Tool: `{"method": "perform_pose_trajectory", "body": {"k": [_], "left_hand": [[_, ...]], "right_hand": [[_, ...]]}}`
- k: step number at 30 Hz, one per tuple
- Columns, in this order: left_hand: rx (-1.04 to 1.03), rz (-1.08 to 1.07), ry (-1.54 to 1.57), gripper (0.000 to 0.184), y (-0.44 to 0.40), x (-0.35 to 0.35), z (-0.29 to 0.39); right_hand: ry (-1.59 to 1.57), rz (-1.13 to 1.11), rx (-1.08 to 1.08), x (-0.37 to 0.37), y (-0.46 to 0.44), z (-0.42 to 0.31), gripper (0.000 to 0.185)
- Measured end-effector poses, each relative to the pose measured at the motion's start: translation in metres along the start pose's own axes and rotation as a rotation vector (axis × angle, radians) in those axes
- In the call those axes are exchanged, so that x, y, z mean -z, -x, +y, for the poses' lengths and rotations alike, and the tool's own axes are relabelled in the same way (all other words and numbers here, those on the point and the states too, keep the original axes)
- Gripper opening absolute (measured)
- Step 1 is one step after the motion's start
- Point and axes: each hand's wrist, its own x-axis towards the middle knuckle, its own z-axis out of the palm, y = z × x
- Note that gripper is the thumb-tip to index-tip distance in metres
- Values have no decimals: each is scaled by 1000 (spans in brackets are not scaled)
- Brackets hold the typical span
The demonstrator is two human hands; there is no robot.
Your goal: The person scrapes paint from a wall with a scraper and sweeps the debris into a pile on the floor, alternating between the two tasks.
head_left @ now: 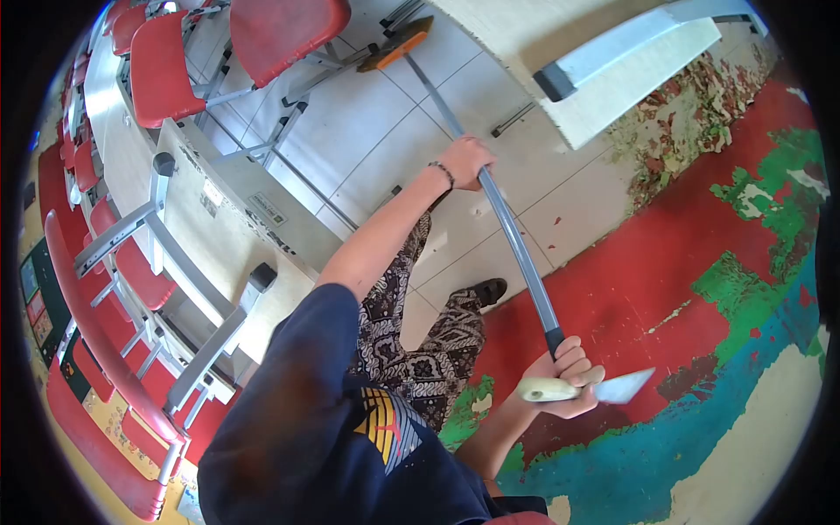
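My left hand (464, 162), with a dark bracelet at its wrist, is wrapped round the grey pole of a long-handled broom (518, 241). The broom's orange head (398, 44) rests on the tiles near the chair legs at the top. Close to the pole's dark end, my right hand (564, 381) is closed on a paint scraper (626, 387) with a pale handle and a flat metal blade. That hand also lies against the pole's end; how firmly it grips the pole I cannot tell.
Red chairs (284, 35) and tipped tables (236, 210) crowd the left. Another table (639, 79) juts in at upper right. Paint flakes (682, 122) lie heaped along the wall's foot. The wall (604, 271) has peeling red, green and teal paint. White tiles (350, 114) cover the floor.
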Motion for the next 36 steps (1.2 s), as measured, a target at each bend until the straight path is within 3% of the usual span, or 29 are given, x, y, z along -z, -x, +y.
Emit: {"method": "perform_pose_trajectory", "body": {"k": [2,3,5,9,13,16,17,18,20,21,23,25,28,30,31,32,33,36], "left_hand": [[-24,-227,33,16,-5,-10,-4],[-14,-235,38,16,1,-21,6],[50,-173,13,15,18,-40,45],[28,-70,328,14,44,-66,160],[29,-56,363,15,54,-76,235],[-11,29,402,17,61,-61,256],[2,57,290,16,68,-60,248],[12,85,175,15,72,-58,235],[11,133,80,12,76,-30,199],[52,177,-10,14,80,-23,173],[205,255,-189,15,90,-19,124],[242,280,-289,16,106,-45,74],[251,13,-204,23,116,-70,50],[210,7,-51,27,107,-96,93],[260,-157,-27,27,100,-109,119],[305,-312,-3,28,93,-120,149],[309,-281,-18,27,92,-127,186],[306,-317,-2,24,100,-152,274]], "right_hand": [[-4,87,-19,2,3,4,21],[-33,175,-55,12,4,-10,21],[87,128,-53,23,7,-43,20],[243,151,41,44,14,-149,23],[142,1,73,82,16,-219,22],[50,-85,106,105,12,-232,22],[20,-135,118,106,9,-228,22],[96,7,147,106,13,-218,32],[67,-128,88,98,13,-173,19],[737,25,644,111,25,-126,19],[870,-85,569,92,36,-65,22],[-245,-119,-304,109,54,-17,23],[-93,-88,-312,115,67,-12,24],[-65,-65,-251,143,54,-47,24],[-31,107,-222,175,57,-63,19],[198,-17,19,215,56,-81,15],[423,-147,268,243,57,-102,18],[631,23,303,227,62,-186,13]]}}
